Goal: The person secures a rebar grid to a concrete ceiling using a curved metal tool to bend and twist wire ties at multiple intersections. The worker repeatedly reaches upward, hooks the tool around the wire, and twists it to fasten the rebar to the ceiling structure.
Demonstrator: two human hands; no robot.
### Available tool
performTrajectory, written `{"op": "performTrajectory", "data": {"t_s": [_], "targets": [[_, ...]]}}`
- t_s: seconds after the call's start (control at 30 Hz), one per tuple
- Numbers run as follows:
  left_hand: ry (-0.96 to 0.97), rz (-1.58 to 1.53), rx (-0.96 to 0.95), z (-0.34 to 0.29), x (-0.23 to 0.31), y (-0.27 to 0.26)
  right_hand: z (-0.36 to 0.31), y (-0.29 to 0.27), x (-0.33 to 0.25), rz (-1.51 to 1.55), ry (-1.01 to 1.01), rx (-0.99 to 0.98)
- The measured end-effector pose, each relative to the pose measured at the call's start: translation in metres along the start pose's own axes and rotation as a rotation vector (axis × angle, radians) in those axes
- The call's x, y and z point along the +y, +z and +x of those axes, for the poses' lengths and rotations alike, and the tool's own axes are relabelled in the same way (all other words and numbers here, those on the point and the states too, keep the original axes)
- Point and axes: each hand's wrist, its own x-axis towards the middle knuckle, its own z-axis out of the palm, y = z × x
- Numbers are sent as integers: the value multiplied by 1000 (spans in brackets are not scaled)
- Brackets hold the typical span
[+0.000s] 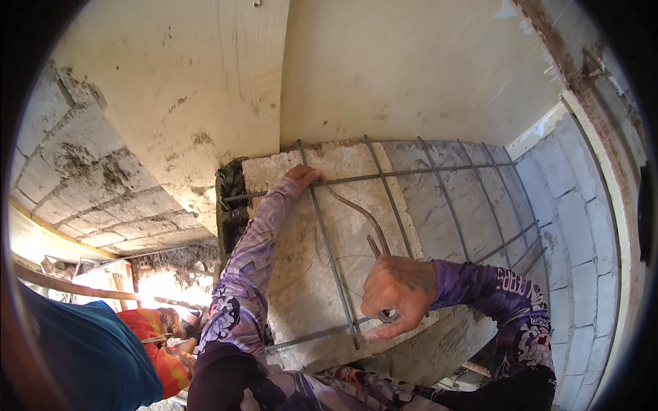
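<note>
At rebar grid (432, 169), left hand (303, 176), grip unclear; right hand (403, 291) curled round mostly hidden metal piece (388, 314)

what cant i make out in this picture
Head view:
Curved brown rod: any lower continuation, hidden behind the right hand.
Metal piece: full shape, mostly covered by that hand.
Blue cloth: the rest, cut off by the fisheye rim.
Bright gap: details, washed out by glare.

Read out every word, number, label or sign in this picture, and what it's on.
Right sleeve: pale lettering on purple; I won't copy it out.
Left sleeve: swirling pattern and pale marks, no lettering I can make out.
Steel bars: none visible.
Block wall on the right: none visible.
</note>
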Motion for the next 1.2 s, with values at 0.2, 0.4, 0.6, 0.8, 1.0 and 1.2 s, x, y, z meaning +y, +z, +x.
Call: {"op": "performTrajectory", "data": {"t_s": [0.2,0.4,0.6,0.8,1.0,1.2], "targets": [[76,-53,-28,1,5,-3,-6,-52,11,156,-39,71],[22,142,-46,2,27,-11,49,30,2,-20,17,200],[48,155,-128,10,16,-7,95,-42,10,306,124,783],[-199,-239,-64,45,-23,-5,128,-125,38,813,311,1329],[158,234,161,-6,-10,6,86,-202,85,1038,137,1709],[74,243,172,1,14,8,45,-189,96,559,114,1503]]}}
